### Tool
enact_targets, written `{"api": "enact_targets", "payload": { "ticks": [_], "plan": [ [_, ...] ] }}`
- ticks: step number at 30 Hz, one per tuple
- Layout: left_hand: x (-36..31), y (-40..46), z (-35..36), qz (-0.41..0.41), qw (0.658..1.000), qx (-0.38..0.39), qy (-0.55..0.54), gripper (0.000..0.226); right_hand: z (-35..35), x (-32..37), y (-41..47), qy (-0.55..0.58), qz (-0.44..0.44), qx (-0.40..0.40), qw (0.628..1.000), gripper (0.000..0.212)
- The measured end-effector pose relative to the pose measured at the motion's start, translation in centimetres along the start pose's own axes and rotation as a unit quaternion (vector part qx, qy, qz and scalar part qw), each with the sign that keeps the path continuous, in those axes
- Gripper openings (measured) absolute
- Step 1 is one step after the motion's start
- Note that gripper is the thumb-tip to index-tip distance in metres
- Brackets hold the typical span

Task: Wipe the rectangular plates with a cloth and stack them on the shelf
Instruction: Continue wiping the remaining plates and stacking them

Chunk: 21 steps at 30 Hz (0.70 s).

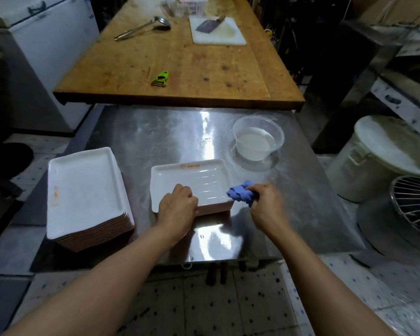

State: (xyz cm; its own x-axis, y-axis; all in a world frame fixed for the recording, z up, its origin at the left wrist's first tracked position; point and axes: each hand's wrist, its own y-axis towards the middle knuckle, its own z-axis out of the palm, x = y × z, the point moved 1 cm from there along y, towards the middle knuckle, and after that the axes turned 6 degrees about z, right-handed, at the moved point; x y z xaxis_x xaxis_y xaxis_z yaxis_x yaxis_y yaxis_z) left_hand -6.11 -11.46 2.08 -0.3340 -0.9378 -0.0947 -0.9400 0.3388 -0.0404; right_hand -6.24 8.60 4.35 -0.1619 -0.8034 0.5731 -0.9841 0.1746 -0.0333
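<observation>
The top rectangular plate point(192, 180) lies on a short stack near the front edge of the steel table point(155, 132), with a taller stack of plates point(83, 190) well apart to its left. The left hand point(178, 204) curls over the plate's near rim, pinning it; the right hand point(264, 202) grips a bunched blue cloth point(240, 194) at the plate's right corner. The plate looks stiff, glossy and probably breakable (wet streaks suggest it is slippery), so it is best held by the raised rim. The cloth is soft and crumples freely.
</observation>
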Motion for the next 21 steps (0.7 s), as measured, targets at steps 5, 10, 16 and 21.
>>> {"api": "enact_targets", "payload": {
  "ticks": [5, 10, 16, 21],
  "plan": [
    [0.2, -0.1, -0.2, 0.018, 0.999, -0.01, 0.032, 0.024, 0.2, -0.6, -1.0, 0.001, 0.019, -0.01, 1.0, 0.035],
    [0.5, -0.4, -0.9, 0.022, 0.998, -0.051, 0.01, 0.024, -0.1, -0.5, -1.5, 0.038, 0.028, -0.033, 0.998, 0.033],
    [0.8, -0.1, -4.7, -0.016, 0.985, -0.166, -0.04, 0.013, -2.4, 2.1, -2.6, 0.12, 0.028, -0.088, 0.988, 0.031],
    [0.9, -0.7, -8.7, -0.061, 0.963, -0.207, -0.161, 0.015, -4.2, 4.5, -2.3, 0.136, 0.001, -0.148, 0.979, 0.033]
  ]
}}
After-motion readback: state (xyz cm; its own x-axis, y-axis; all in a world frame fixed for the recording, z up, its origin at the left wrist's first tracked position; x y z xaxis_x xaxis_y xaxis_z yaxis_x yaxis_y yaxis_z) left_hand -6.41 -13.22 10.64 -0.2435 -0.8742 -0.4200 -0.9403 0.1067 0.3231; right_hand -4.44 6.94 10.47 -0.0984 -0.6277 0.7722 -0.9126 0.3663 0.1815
